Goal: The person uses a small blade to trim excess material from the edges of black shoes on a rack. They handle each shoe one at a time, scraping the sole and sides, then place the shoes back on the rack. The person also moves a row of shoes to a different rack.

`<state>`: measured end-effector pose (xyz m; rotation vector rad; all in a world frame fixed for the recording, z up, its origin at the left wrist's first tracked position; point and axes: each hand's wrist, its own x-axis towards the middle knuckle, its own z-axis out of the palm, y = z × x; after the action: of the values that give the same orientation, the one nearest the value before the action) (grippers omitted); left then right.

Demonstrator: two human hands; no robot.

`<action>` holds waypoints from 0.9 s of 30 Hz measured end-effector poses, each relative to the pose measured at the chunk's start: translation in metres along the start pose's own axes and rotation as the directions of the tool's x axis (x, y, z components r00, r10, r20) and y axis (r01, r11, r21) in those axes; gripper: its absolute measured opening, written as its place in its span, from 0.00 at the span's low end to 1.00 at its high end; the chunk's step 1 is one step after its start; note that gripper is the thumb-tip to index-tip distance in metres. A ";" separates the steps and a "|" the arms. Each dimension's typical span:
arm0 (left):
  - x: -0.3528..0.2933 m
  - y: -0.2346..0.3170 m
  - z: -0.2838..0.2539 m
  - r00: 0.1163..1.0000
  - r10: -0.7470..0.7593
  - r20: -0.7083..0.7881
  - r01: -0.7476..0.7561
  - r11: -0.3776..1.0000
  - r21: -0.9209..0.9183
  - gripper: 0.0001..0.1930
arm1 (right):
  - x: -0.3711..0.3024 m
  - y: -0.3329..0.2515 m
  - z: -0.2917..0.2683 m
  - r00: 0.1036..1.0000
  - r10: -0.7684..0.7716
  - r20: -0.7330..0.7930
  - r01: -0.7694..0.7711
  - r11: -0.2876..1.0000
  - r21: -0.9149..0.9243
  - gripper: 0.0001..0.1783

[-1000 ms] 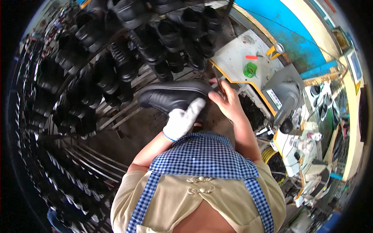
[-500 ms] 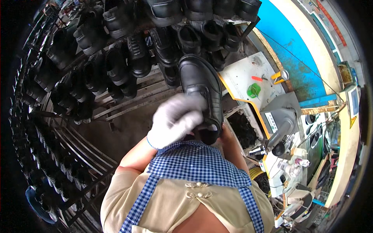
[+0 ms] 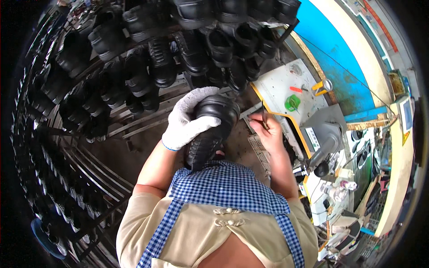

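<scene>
Left hand (image 3: 182, 124) (gloved) clamped round shoe (image 3: 217, 108), frame centre. Right hand (image 3: 271, 136) bare, pinched on thin tool (image 3: 263, 115) just beside it. White table (image 3: 275, 84), upper right; racked shoes (image 3: 161, 62), upper left.

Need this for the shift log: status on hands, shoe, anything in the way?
Left hand, gloved, gripping shoe. Right hand, bare, holding slim dark tool. Shoe in left hand only. No obstruction visible between shoe and tool.
</scene>
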<state>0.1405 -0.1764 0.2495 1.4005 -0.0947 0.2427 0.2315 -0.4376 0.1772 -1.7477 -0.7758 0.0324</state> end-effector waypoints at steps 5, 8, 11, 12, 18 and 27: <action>0.004 -0.001 0.008 0.978 -0.039 0.204 0.027 0.998 0.062 0.31 | 0.049 -0.100 -0.012 0.866 -0.438 0.241 0.491 0.835 -0.248 0.18; 0.005 -0.001 0.011 0.962 -0.089 0.258 0.067 0.993 0.096 0.31 | 0.061 -0.117 -0.017 0.785 -0.444 0.431 0.600 0.717 -0.356 0.15; 0.003 -0.009 0.013 0.950 -0.102 0.295 0.057 0.986 0.155 0.32 | 0.062 -0.130 -0.023 0.695 -0.363 0.620 0.688 0.587 -0.427 0.07; 0.003 -0.010 0.013 0.944 -0.103 0.312 0.047 0.983 0.179 0.32 | 0.062 -0.134 -0.024 0.661 -0.320 0.679 0.718 0.532 -0.448 0.05; 0.005 -0.010 0.017 0.915 -0.088 0.393 -0.067 0.929 0.364 0.29 | 0.072 -0.134 -0.014 0.571 -0.121 0.812 0.736 0.513 -0.441 0.05; 0.005 -0.032 0.009 0.894 -0.227 0.386 0.205 0.974 0.097 0.29 | 0.063 -0.070 -0.008 0.821 -0.160 0.548 0.201 0.980 -0.014 0.09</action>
<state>0.1529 -0.1898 0.2217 1.4858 -0.2661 -0.2297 0.2504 -0.4036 0.2637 -1.7391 -1.3745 0.3963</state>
